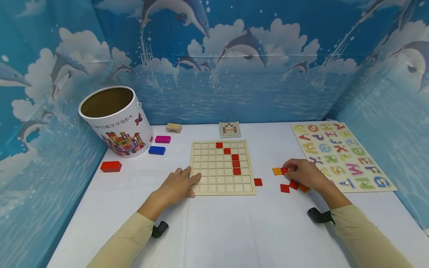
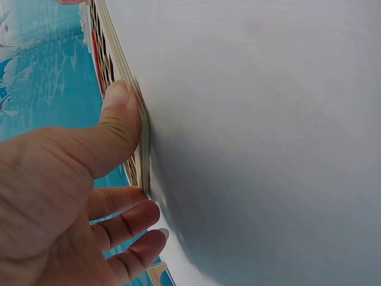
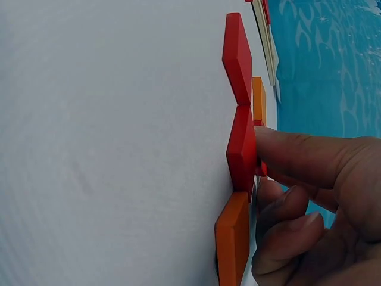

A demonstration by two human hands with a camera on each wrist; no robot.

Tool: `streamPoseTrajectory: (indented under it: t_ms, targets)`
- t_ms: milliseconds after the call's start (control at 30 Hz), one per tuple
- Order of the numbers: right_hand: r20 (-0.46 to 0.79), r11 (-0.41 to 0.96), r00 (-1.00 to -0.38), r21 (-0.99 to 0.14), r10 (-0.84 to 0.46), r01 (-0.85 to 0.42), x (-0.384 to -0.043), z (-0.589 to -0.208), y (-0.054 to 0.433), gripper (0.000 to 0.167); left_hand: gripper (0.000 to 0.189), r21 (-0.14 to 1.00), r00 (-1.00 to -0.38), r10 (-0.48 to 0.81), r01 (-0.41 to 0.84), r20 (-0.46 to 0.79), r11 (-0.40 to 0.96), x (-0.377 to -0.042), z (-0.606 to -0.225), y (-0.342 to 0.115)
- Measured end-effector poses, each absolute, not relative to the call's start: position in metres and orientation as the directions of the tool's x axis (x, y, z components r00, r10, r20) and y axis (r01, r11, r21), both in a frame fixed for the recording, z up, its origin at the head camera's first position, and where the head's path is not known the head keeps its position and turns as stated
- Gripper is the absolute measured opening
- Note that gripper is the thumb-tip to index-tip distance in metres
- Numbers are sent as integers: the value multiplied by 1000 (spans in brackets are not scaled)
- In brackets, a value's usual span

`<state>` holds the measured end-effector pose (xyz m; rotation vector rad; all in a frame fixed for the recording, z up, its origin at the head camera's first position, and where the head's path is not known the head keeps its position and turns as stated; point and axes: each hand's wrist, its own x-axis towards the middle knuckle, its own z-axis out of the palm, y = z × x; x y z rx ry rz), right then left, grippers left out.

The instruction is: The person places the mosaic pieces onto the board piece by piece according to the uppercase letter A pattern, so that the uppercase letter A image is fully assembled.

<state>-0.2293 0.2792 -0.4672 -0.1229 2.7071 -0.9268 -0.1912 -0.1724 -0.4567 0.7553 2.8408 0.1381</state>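
Observation:
A wooden grid board (image 1: 207, 188) lies mid-table, several red square tiles (image 1: 236, 163) set in its cells. My left hand (image 1: 177, 186) rests at the board's left edge, thumb on the frame near the front corner, the other fingers loosely extended. To the right of the board, my right hand (image 1: 304, 173) pinches a red tile (image 1: 284, 170) between thumb and fingers, low over the table. An orange tile (image 1: 277, 171) lies just left of it. Nearer me are two red tiles, one flat (image 1: 285, 188), one (image 3: 241, 149) beside a darker orange tile (image 3: 233, 238).
One red tile (image 1: 258, 182) lies against the board's right side. Behind the board is a pattern card (image 1: 229, 130). An alphabet puzzle board (image 1: 345, 156) lies at right. At left stand a white bucket (image 1: 117, 123) and red (image 1: 111, 166), blue (image 1: 156, 150), magenta (image 1: 162, 139) and wooden (image 1: 173, 128) blocks.

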Motion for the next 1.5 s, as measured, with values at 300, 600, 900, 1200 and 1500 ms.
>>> streamPoseTrajectory:
  t_ms: [300, 600, 900, 1200, 1500]
  targets:
    - [-243, 773, -957, -634, -158, 34, -229, -462, 276, 32, 70, 127, -850, 500, 484, -168, 866, -192, -459, -174]
    - [-306, 584, -924, -803, -231, 120, -237, -459, 281, 44, 69, 127, -846, 508, 493, -161, 861, -193, -456, -175]
    - [-291, 384, -910, -908, -295, 166, -271, -441, 231, 52, 69, 141, -847, 506, 487, -164, 862, -194, -456, -176]
    - [-231, 255, -899, -957, -373, 139, -308, -443, 141, 45, 69, 151, -850, 497, 476, -174, 866, -192, -457, -175]
    - [-206, 457, -905, -889, -373, 14, -327, -456, 66, 31, 70, 147, -856, 486, 465, -179, 873, -191, -460, -174]
